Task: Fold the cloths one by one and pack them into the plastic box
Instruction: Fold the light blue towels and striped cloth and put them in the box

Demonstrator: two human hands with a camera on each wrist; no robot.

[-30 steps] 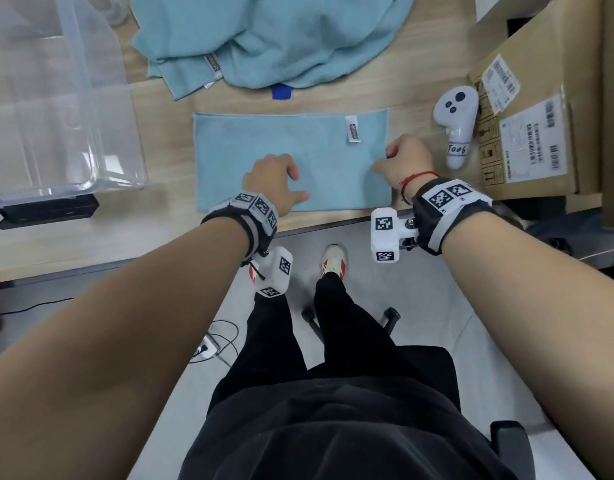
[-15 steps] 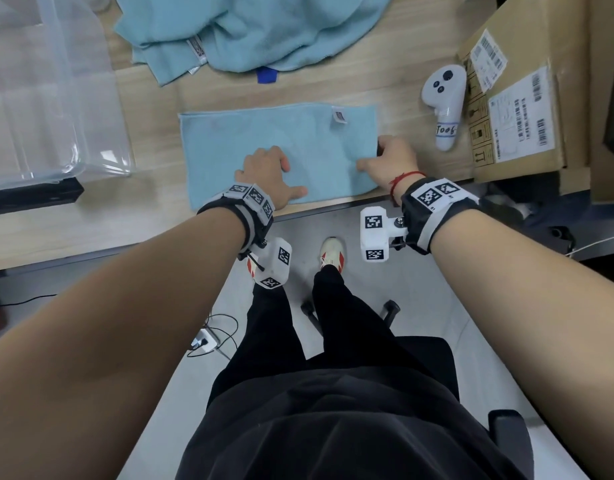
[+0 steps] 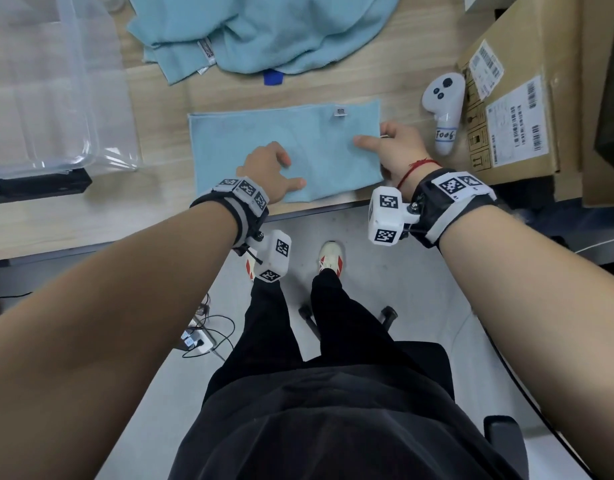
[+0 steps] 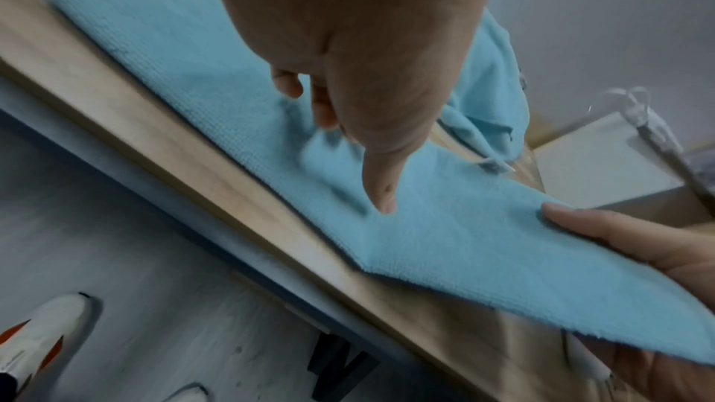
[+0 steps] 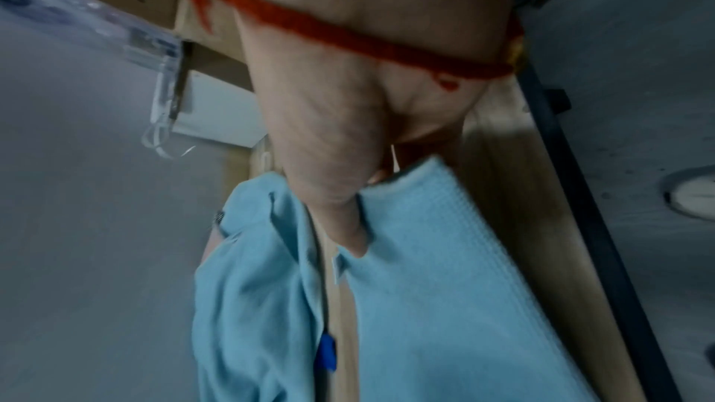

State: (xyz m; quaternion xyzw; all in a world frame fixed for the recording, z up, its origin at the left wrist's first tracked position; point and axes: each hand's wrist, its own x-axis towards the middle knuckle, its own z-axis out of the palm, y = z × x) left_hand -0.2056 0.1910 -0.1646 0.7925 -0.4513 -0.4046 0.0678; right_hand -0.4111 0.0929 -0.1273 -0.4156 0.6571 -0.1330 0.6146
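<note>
Lying under both hands (image 3: pixel 326 161), cloth (image 3: pixel 236 140).

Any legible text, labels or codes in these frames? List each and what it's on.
"Foo6", roughly, handwritten on the white controller handle.
Cardboard box shipping labels: barcodes and print, too small to read.
Tag on the flat blue cloth: too small.
Tag on the cloth pile: blurred.
Wrist bands: square black-and-white markers, no words.

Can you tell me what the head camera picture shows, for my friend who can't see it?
A person's left hand presses down on a light blue cloth lying flat on a wooden table, while their right hand pinches its right edge. A pile of blue cloths lies behind it, and a clear plastic box stands at left.
</note>
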